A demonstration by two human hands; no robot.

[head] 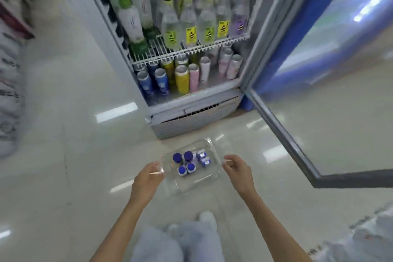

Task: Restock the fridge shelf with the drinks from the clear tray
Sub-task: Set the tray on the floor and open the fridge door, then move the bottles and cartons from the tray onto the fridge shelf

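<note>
A clear plastic tray (191,186) sits low in front of the open fridge, between my two hands. In it stand several small blue-capped drinks (185,162), with a few blue-and-white ones lying beside them (203,158). My left hand (146,178) grips the tray's left edge. At the right edge, my right hand (238,170) curls its fingers on the rim. The fridge's white wire shelf (191,50) carries tall clear bottles with yellow labels. Below it, the bottom shelf holds blue, yellow and pink cans (182,78).
The fridge's glass door (319,91) stands open to the right, its lower edge close to my right hand. A vent grille (197,117) runs along the fridge base. Store shelving (10,59) lines the left. My legs (180,240) show at the bottom over the glossy floor.
</note>
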